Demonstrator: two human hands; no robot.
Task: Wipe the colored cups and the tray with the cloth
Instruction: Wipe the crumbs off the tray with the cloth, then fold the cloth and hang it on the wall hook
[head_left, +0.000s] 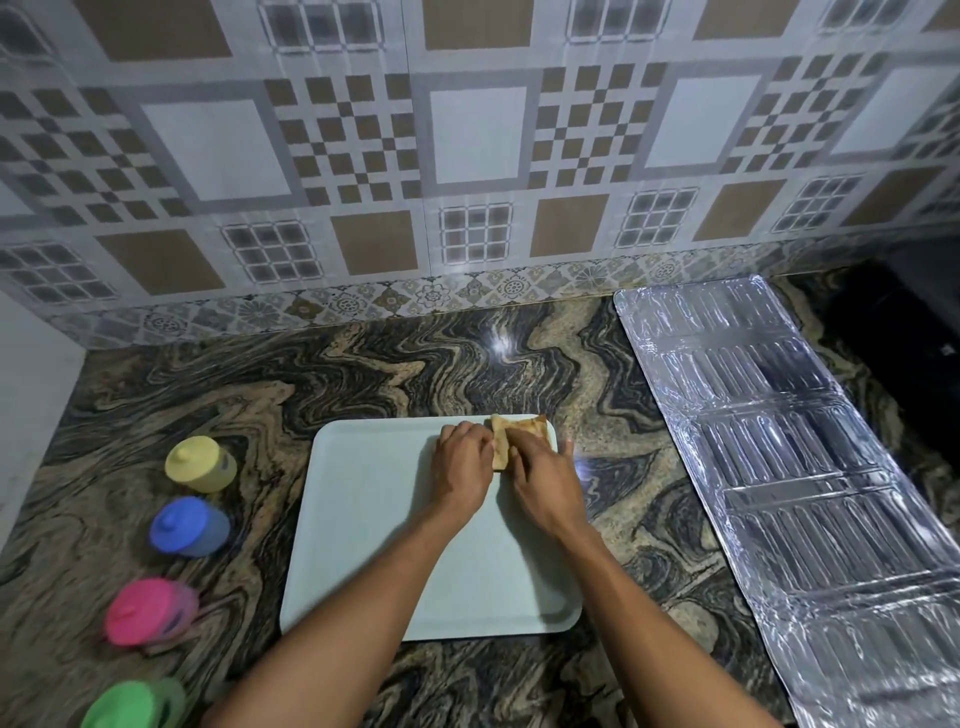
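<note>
On the yellow lidded plastic cup (200, 464) we make out a faint pale patch, too blurred to read. It stands at the far end of a row down the left of the swirled black-and-tan stone worktop (415, 364). Nearer us come the blue lidded cup (189, 526), the pink lidded cup (150, 612) and the green lidded cup (132, 705). Each has a knobbed lid, so we cannot see what is inside. The pale mint rectangular plastic tray (363, 545) lies flat in the middle. It holds only the folded tan cloth (511, 434), at its far right corner. Both arms reach over the tray. The left hand (464, 464) is knuckles up, its fingers curled onto the cloth's left edge and gripping it. The right hand (543, 480) lies over the cloth with the thumb spread past the tray's right rim; we cannot tell whether it clutches the cloth. An embossed silver foil sheet (789, 467) lies to the right.
</note>
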